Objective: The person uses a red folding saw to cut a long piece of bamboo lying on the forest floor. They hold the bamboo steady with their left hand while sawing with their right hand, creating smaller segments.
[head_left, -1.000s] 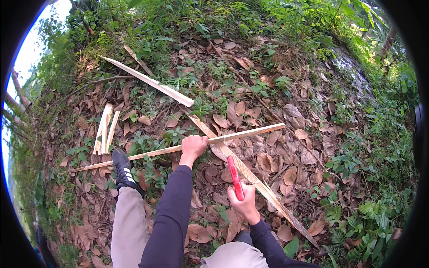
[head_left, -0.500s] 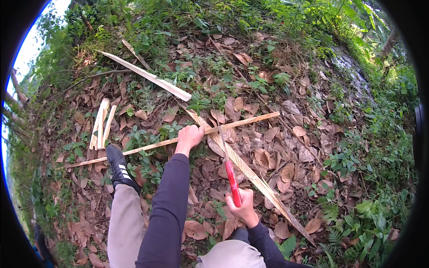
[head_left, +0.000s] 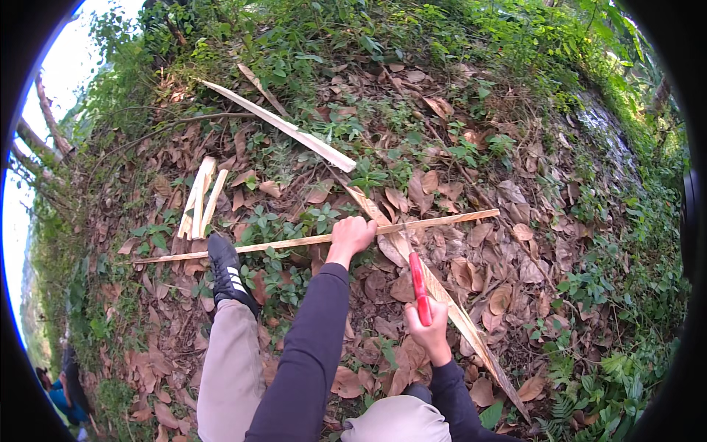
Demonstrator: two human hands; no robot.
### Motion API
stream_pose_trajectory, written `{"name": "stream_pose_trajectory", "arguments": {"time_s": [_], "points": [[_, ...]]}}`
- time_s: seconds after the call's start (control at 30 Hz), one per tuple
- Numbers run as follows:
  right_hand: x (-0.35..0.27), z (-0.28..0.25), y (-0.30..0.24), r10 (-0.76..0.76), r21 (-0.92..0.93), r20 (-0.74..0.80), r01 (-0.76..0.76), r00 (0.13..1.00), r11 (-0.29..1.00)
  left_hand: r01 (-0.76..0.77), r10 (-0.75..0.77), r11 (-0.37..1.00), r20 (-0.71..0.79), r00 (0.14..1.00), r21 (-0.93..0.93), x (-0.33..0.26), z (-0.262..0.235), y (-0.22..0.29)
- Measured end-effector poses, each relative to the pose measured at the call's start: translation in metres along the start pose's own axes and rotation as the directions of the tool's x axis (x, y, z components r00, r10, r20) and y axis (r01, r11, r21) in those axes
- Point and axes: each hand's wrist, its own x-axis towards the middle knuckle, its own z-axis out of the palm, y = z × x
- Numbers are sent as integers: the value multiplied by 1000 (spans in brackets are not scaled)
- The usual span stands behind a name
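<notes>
A long thin wooden strip (head_left: 294, 242) lies crosswise over a longer split board (head_left: 465, 324) on the leafy ground. My left hand (head_left: 353, 237) is closed around the strip, just left of where the two cross. In my right hand (head_left: 428, 330) is a hand saw with a red handle (head_left: 420, 287), gripped at its lower end. Its narrow blade points away from me and meets the strip right of my left hand, near the crossing. My left shoe (head_left: 232, 272), black with white stripes, covers part of the strip toward its left end.
Several short cut wood pieces (head_left: 197, 202) lie beyond my left shoe. Farther off rests a pale pointed stake (head_left: 287, 129), beside another weathered stick (head_left: 261, 88). Dry leaves and low plants surround everything. A person in blue (head_left: 65, 398) shows at the lower left rim.
The saw has slid forward with my right hand, bringing its handle closer to the strip. My left hand keeps its grip on the strip. The whole view has shifted.
</notes>
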Motion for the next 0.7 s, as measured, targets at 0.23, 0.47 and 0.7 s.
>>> {"name": "stream_pose_trajectory", "arguments": {"time_s": [0.23, 0.47, 0.7], "points": [[30, 15, -12, -15, 8, 60, 15, 998, 1000, 18, -16, 1000, -87, 996, 15, 1, 0, -12], [5, 2, 19, -89, -83, 45, 92, 995, 992, -1, 1, 1000, 14, 1000, -1, -2, -2, -6], [43, -10, -49, 174, 144, 27, -176, 984, 974, -105, 186, 975, -455, 871, 197, -10, 42, -20]]}}
